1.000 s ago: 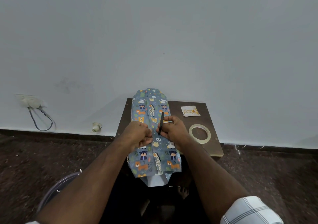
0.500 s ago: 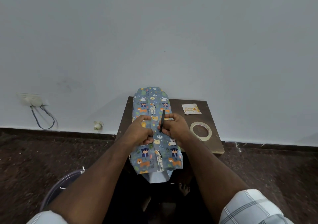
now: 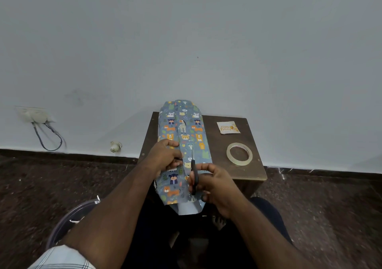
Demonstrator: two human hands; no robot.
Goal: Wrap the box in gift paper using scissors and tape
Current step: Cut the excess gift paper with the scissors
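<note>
While the wrapped box (image 3: pixel 184 144) lay lengthwise on the small table (image 3: pixel 227 169), its paper ends unfolded, the left hand (image 3: pixel 165 157) pressed the seam with curled fingers; the right hand (image 3: pixel 215 186) clasped the scissors (image 3: pixel 194 171), blades together. Releasing the overlap could spring the seam open. Tape roll (image 3: pixel 239 154) and card (image 3: pixel 228 127) lay nearby; no containers were visible.

Left sleeve (image 3: pixel 62 256): short, white with dark plaid lines | forearms: bare below the sleeve, no watch or rings seen | legs: dark trousers (image 3: pixel 266 213) | foot (image 3: pixel 219 222): bare, toes showing
</note>
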